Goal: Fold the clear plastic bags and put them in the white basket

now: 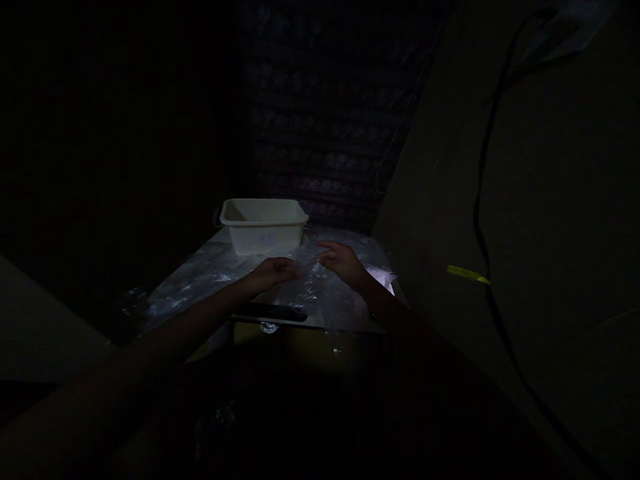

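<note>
Both hands meet over a small table at a sheet or bag of clear plastic film (311, 288). My left hand (274, 272) is closed, thumb and fingers pinching the film's left side. From the right, my right hand (343, 261) pinches the same film near its upper edge, with the index finger stretched out. The film hangs in wrinkles between and below them. Just behind the hands stands a white plastic tub (265, 235); its inside bottom is hidden. A long dark object (273, 311) lies at the table's front edge, under my left hand.
More crumpled clear plastic (193, 293) covers the table's left side. A bright, pale patch (383, 279) shows beside my right wrist. A black cable (484, 167) with a yellow tag (467, 273) runs down the panel at right. The surroundings are very dark.
</note>
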A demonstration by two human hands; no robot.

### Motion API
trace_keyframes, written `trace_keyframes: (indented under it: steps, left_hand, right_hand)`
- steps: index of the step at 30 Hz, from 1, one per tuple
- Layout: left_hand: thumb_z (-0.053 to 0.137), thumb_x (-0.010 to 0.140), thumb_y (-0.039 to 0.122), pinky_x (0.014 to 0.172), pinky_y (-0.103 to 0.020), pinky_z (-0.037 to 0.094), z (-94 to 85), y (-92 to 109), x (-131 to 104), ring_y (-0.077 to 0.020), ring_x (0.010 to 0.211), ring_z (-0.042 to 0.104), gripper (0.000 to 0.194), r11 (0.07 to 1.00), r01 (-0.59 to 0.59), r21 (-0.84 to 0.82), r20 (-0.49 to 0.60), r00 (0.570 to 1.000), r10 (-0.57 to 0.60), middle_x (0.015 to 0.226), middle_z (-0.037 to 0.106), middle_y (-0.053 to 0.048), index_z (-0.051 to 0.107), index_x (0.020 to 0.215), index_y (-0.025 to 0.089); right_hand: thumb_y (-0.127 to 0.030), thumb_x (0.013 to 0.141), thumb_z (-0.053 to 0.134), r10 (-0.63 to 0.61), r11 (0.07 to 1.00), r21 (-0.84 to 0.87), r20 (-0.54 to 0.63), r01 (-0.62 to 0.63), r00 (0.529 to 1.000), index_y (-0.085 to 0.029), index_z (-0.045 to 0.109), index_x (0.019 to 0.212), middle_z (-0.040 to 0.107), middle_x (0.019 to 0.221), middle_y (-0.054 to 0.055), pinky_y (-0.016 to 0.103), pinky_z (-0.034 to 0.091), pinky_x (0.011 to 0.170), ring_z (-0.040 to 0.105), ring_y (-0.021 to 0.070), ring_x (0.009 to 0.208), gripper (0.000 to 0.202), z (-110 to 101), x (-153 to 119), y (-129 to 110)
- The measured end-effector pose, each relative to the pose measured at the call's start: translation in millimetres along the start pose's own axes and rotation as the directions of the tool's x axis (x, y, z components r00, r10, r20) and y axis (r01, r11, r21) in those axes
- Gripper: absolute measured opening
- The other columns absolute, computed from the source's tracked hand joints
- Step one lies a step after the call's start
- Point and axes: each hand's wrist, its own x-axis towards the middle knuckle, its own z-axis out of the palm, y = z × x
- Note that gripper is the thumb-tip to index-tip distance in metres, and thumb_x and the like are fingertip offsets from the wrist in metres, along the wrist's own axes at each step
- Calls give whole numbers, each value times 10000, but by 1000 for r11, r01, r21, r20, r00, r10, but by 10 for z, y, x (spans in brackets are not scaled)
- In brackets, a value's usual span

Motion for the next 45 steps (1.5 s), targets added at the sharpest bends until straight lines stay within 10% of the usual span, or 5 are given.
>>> trace_keyframes:
  steps: [10,45]
  left_hand:
    - [609,502,278,472,-195,348,75,98,56,-63,455,450,202,993,-95,-65,-174,981,82,521,530,19,544,594,110]
    - [585,527,295,403,-179,275,79,40,36,-38,385,362,194,997,-71,-8,-103,992,70,433,439,44,521,569,117]
  right_hand:
    - [-158,525,557,13,999,53,-47,-10,999,-145,535,767,495,532,-39,203,342,510,435,58,500,243,112,54,-42]
    - [-212,533,548,-21,1000,12,-141,23,990,-135,546,520,506,512,-28,225,329,540,436,80,526,77,156,61,-52]
